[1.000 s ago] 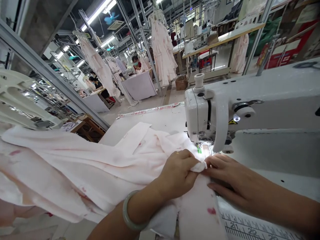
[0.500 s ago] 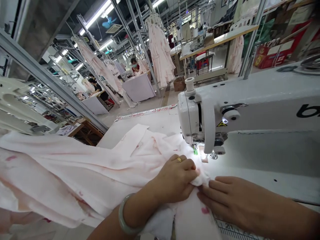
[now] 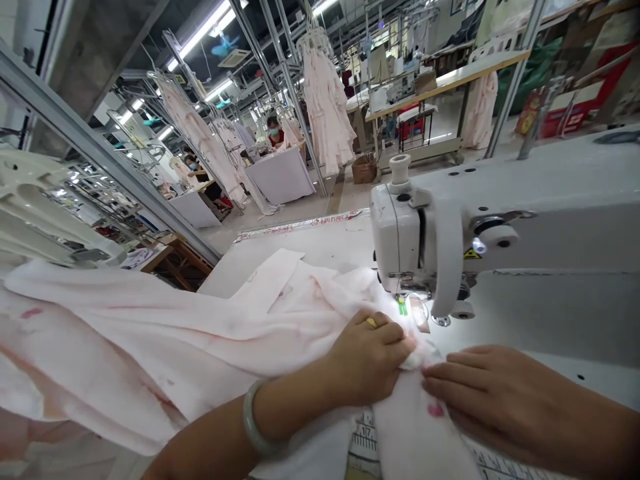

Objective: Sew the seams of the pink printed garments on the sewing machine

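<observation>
Bunching cloth [image 3: 210, 327], left hand [image 3: 367, 357] curled, right [image 3: 515, 400] flat

1. Left hand [image 3: 367, 357], wearing a pale green jade bangle [image 3: 253, 417], bunches pale pink stained cloth [image 3: 200, 327] near a white industrial sewing machine [image 3: 407, 240].
2. Right hand [image 3: 505, 400] lies flat, fingertips touching that cloth.

A garment factory sewing floor: an industrial sewing machine [image 3: 415, 240] fills the foreground, while pale pink robes [image 3: 325, 107] hang from overhead metal rails [image 3: 287, 80]. Beyond, a masked worker [image 3: 273, 130] sits at a white worktop [image 3: 280, 177].
</observation>
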Demonstrator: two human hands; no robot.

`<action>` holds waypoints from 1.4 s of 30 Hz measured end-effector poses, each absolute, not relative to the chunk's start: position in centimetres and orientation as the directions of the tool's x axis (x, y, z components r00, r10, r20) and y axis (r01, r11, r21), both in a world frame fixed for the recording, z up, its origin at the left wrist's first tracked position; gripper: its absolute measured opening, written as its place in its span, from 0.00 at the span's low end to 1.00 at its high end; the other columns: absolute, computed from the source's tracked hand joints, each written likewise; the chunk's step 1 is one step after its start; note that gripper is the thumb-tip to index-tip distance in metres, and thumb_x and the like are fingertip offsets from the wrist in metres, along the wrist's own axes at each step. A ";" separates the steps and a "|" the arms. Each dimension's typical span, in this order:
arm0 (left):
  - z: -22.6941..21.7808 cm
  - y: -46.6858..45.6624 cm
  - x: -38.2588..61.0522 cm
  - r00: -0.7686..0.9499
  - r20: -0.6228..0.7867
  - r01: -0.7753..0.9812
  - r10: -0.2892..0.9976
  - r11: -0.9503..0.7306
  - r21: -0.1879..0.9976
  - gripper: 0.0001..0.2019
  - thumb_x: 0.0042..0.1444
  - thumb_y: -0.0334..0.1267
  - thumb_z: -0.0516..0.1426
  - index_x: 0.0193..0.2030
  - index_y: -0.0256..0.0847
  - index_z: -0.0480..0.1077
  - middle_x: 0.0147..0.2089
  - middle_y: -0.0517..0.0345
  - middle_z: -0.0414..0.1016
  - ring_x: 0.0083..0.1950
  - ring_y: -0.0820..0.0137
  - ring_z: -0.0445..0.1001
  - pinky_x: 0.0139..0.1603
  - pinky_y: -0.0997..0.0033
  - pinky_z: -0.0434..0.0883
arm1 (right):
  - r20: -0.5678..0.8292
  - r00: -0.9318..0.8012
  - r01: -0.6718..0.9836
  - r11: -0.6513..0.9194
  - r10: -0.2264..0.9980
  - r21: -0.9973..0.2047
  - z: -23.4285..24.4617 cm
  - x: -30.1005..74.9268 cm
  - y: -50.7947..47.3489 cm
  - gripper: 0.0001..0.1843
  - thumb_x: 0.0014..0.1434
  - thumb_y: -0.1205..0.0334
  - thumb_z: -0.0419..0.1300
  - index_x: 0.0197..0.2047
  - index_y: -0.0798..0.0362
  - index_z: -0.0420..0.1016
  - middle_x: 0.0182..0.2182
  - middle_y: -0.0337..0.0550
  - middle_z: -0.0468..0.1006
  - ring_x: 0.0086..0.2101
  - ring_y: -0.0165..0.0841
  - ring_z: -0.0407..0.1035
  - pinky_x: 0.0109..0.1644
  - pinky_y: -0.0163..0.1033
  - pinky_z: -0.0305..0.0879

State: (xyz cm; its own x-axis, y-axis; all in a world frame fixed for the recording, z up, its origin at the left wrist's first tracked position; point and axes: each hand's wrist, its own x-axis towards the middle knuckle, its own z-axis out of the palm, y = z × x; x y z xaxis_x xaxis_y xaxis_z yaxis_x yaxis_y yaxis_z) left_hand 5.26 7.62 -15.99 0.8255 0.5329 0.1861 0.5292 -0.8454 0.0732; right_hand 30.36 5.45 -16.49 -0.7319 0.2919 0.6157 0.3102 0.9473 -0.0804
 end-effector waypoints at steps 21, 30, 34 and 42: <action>-14.8 10.3 5.9 0.373 0.064 0.371 0.926 -0.212 0.904 0.20 0.66 0.54 0.64 0.31 0.39 0.74 0.36 0.56 0.77 0.42 0.64 0.76 0.48 0.63 0.73 | 0.589 -0.750 0.327 0.943 0.302 -0.067 -17.2 30.4 6.1 0.17 0.80 0.74 0.49 0.53 0.56 0.79 0.42 0.45 0.88 0.32 0.35 0.79 0.32 0.43 0.68; -14.8 8.7 6.1 0.628 0.328 0.577 0.706 -0.705 0.411 0.05 0.65 0.32 0.63 0.39 0.43 0.82 0.46 0.52 0.87 0.51 0.61 0.82 0.63 0.55 0.72 | 0.572 -0.758 0.306 0.945 0.314 -0.113 -18.1 30.0 6.0 0.15 0.79 0.74 0.51 0.53 0.56 0.79 0.42 0.43 0.87 0.32 0.34 0.78 0.34 0.43 0.66; -14.5 8.4 6.1 0.698 0.256 0.567 0.669 -0.734 0.373 0.08 0.67 0.29 0.62 0.40 0.43 0.82 0.48 0.55 0.87 0.52 0.63 0.83 0.64 0.57 0.70 | 0.573 -0.755 0.294 0.946 0.318 -0.137 -18.3 29.8 6.0 0.16 0.80 0.75 0.49 0.52 0.55 0.78 0.40 0.40 0.85 0.31 0.34 0.76 0.33 0.44 0.63; -13.7 7.8 6.2 0.679 0.160 0.614 0.716 -0.674 0.411 0.08 0.70 0.32 0.60 0.43 0.42 0.82 0.49 0.53 0.85 0.49 0.62 0.82 0.58 0.58 0.73 | 0.522 -0.782 0.323 0.938 0.341 -0.129 -18.7 29.7 5.8 0.13 0.74 0.78 0.56 0.52 0.54 0.77 0.39 0.37 0.85 0.28 0.33 0.74 0.30 0.43 0.61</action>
State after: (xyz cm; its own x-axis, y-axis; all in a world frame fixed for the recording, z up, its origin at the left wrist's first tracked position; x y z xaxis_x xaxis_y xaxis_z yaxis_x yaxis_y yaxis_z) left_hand 6.15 7.78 -13.70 0.6790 0.7164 0.1604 0.6140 -0.6739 0.4109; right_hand 29.72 5.84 -18.65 -0.7820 0.3409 0.5217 0.3226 0.9377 -0.1290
